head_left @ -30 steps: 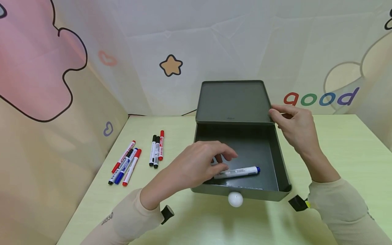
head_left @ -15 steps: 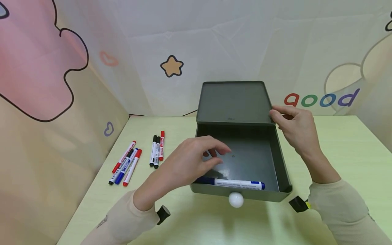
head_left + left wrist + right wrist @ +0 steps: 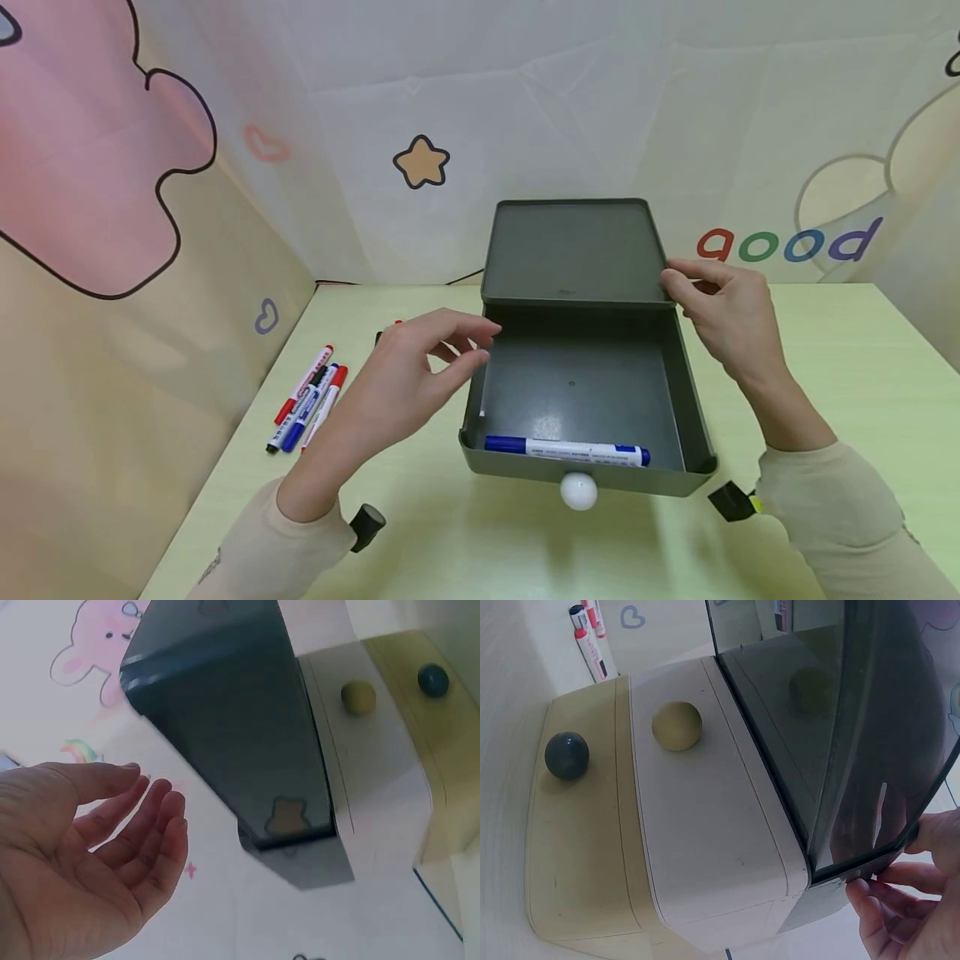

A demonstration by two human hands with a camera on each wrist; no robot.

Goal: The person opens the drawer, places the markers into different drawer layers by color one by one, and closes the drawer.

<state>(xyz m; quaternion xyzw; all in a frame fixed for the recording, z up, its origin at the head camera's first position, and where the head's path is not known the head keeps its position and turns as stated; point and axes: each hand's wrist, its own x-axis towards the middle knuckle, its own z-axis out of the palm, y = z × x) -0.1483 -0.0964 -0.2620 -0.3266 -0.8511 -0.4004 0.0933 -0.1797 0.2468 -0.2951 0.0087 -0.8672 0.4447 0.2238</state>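
A dark grey drawer [image 3: 525,375] is pulled out of the top of a drawer unit [image 3: 573,250] with a grey top. Inside it, a blue-capped marker [image 3: 585,451] lies along the front wall, behind a white round knob [image 3: 578,491]. My left hand [image 3: 408,379] hovers just left of the drawer, fingers loosely bent and holding nothing; the left wrist view also shows this hand [image 3: 97,855] apart from the drawer. With thumb and fingers, my right hand [image 3: 727,317] grips the unit's right front corner; in the right wrist view the fingers [image 3: 911,900] touch that corner.
Several markers [image 3: 306,400] with red, blue and black caps lie together on the left of the table [image 3: 862,375]. Another group is mostly hidden behind my left hand. Below the grey tier are a white drawer [image 3: 712,817] and a yellow drawer [image 3: 585,847].
My left hand has let go of the marker and moved left, out of the drawer. The marker has come to lie against the drawer's front wall. The right hand stays in place.
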